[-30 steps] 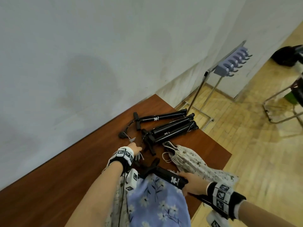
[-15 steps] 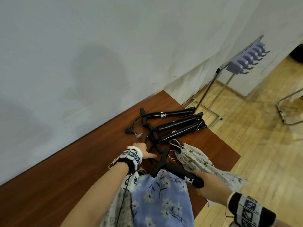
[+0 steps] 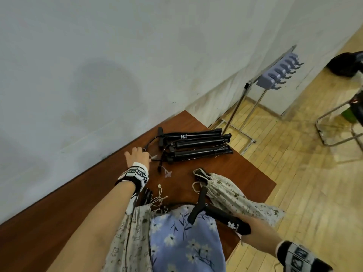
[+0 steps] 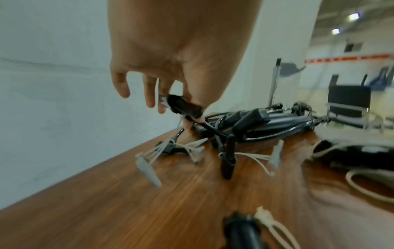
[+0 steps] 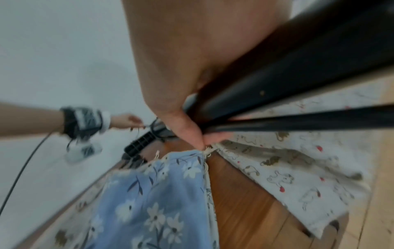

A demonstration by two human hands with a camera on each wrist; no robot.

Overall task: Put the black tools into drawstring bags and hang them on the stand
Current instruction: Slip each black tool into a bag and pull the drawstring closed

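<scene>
Three black pumps (image 3: 196,146) lie piled at the table's far corner. My left hand (image 3: 137,156) reaches their left end; in the left wrist view the left hand (image 4: 177,107) pinches a black hose end (image 4: 183,107) between thumb and fingers. My right hand (image 3: 253,226) grips the barrel of another black pump (image 3: 222,214), whose T-handle (image 3: 198,205) hangs over the blue floral drawstring bag (image 3: 184,242). The right wrist view shows that pump (image 5: 287,75) in the right hand (image 5: 181,109) above the blue bag (image 5: 153,193).
A white flowered bag (image 3: 225,193) lies right of the blue one, another patterned bag (image 3: 127,238) under my left arm. Grey needle adapters (image 4: 147,168) on strings trail from the hoses. The hook stand (image 3: 279,75) is on the floor beyond the brown table (image 3: 251,173); a chair (image 3: 337,132) is further right.
My left hand has left the bags and reached forward to the pile, taking a hose end. My right hand has drawn its pump back toward me, over the blue bag.
</scene>
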